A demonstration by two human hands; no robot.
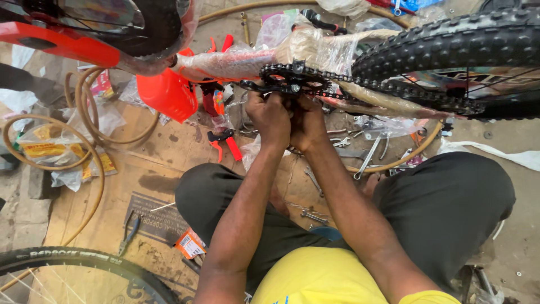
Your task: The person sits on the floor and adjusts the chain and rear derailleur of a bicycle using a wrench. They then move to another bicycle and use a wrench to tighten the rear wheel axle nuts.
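An orange bicycle frame (225, 63), partly wrapped in clear plastic, lies across the top of the view. Its black chainring (289, 79) carries a black chain (388, 87) that runs right toward the knobby rear tyre (450, 42). My left hand (270, 115) and my right hand (308, 121) are pressed together just below the chainring, fingers curled at the crank area. What the fingers grip is hidden behind the hands. My knees in dark trousers frame both arms.
Cardboard (152, 163) covers the floor. On it lie spanners (365, 160), an orange-handled tool (225, 143), pliers (128, 233), a tan hose (84, 141) in loops and plastic bags. Another wheel's tyre (84, 262) sits at the lower left.
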